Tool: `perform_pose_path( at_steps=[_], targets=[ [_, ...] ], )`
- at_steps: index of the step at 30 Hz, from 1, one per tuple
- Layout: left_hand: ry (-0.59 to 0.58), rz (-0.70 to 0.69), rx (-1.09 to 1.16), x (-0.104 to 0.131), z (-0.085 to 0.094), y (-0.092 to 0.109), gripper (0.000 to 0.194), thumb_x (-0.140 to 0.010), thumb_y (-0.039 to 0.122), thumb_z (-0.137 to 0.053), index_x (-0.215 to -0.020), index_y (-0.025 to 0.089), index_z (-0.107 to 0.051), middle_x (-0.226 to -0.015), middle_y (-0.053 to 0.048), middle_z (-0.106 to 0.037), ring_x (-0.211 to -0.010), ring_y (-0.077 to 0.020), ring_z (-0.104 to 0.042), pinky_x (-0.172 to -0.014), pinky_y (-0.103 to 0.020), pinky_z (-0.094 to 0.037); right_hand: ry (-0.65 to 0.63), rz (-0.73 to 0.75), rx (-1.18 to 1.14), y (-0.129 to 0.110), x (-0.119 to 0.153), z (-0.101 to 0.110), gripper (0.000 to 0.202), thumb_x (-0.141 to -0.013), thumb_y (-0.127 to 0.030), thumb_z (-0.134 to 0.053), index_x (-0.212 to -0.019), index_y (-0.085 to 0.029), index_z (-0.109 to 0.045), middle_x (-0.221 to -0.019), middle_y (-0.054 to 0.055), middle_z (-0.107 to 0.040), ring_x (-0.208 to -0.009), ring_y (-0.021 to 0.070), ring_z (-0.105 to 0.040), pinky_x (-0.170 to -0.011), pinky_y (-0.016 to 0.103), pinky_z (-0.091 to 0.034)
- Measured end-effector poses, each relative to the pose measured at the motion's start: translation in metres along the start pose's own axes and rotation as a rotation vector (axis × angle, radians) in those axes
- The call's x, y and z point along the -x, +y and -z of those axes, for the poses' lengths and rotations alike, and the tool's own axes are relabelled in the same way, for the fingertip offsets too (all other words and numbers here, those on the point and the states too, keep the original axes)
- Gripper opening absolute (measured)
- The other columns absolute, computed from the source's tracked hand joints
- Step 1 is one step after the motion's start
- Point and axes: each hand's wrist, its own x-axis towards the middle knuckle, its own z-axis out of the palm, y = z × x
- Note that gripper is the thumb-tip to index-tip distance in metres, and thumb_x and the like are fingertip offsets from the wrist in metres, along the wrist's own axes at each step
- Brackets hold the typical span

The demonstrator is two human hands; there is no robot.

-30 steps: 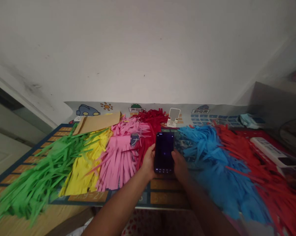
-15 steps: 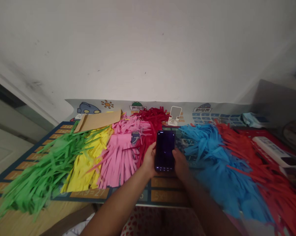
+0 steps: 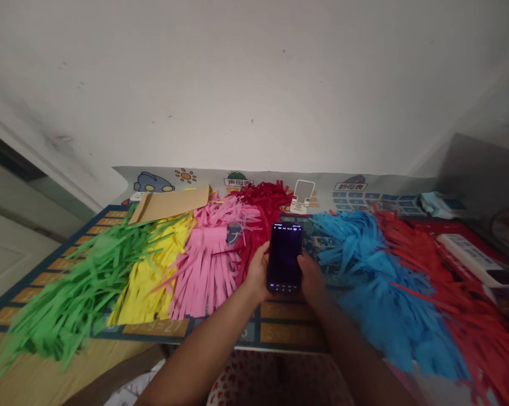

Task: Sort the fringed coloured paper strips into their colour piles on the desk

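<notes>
A smartphone (image 3: 285, 256) with a dark screen is held upright over the front middle of the table. My left hand (image 3: 259, 273) grips its left edge, and my right hand (image 3: 311, 276) closes on its right edge. Fingers behind the phone are hidden. Left of the hands lie strips of pink fringe (image 3: 206, 276), yellow fringe (image 3: 146, 287) and green fringe (image 3: 76, 293). Dark red fringe (image 3: 266, 197) is heaped behind the phone. To the right spread blue fringe (image 3: 376, 282) and red fringe (image 3: 440, 282).
A brown cardboard piece (image 3: 172, 204) rests on the fringes at the back left. Near the wall (image 3: 254, 84) stands a white phone stand (image 3: 302, 194). A white box (image 3: 469, 259) lies at the right. The table (image 3: 153, 332) has a printed cover.
On the phone screen, rows of small text now show at the top, and the small spinner in the middle is gone. Both hands keep their hold, and the view has shifted slightly.
</notes>
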Motion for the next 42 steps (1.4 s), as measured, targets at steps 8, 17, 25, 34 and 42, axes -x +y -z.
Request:
perform_pose_path(
  at_steps=[8,17,25,34,42],
  targets=[
    [0.034,-0.016,-0.009,0.001,-0.002,0.0,0.047,-0.096,0.042,-0.042,-0.101,0.008,-0.073,-0.077,-0.012,-0.076,-0.074,-0.0264,-0.073,-0.08,-0.037,-0.055,-0.002,-0.006,0.001,-0.003,0.001,0.0,0.051,-0.095,-0.055,-0.041,-0.119,-0.018,-0.067,-0.116,0.008,-0.071,-0.107,0.028,-0.063,-0.098,0.04,-0.047],
    [0.016,-0.07,-0.002,-0.004,0.004,0.005,0.045,-0.094,0.044,-0.047,-0.088,0.008,-0.074,-0.076,-0.013,-0.075,-0.077,-0.0277,-0.073,-0.082,-0.04,-0.056,-0.033,-0.197,-0.339,0.004,-0.005,-0.001,0.052,-0.082,-0.046,-0.059,-0.128,-0.022,-0.061,-0.122,0.006,-0.068,-0.111,0.0267,-0.062,-0.094,0.041,-0.05],
    [-0.065,-0.116,-0.009,-0.004,0.006,0.012,0.053,-0.092,0.051,-0.045,-0.106,0.007,-0.071,-0.082,-0.015,-0.075,-0.079,-0.03,-0.073,-0.081,-0.045,-0.056,-0.228,-0.213,-0.386,-0.006,-0.002,0.006,0.083,-0.062,-0.017,-0.062,-0.143,-0.032,-0.047,-0.119,0.002,-0.064,-0.092,0.0201,-0.061,-0.072,0.03,-0.053],
    [-0.068,-0.132,-0.017,-0.004,0.006,0.015,0.052,-0.09,0.05,-0.047,-0.101,0.005,-0.072,-0.081,-0.016,-0.074,-0.079,-0.0308,-0.072,-0.082,-0.045,-0.056,-0.392,-0.179,-0.341,-0.01,-0.002,0.015,0.092,-0.064,-0.016,-0.066,-0.149,-0.03,-0.035,-0.136,0.005,-0.055,-0.108,0.022,-0.059,-0.083,0.033,-0.052],
    [-0.046,-0.113,0.011,-0.004,0.006,0.014,0.052,-0.091,0.05,-0.046,-0.104,0.006,-0.071,-0.079,-0.014,-0.075,-0.074,-0.0286,-0.073,-0.079,-0.043,-0.057,-0.426,-0.181,-0.346,-0.008,-0.004,0.017,0.089,-0.066,-0.018,-0.067,-0.148,-0.027,-0.034,-0.127,0.005,-0.062,-0.101,0.0218,-0.063,-0.083,0.034,-0.052]
  ],
)
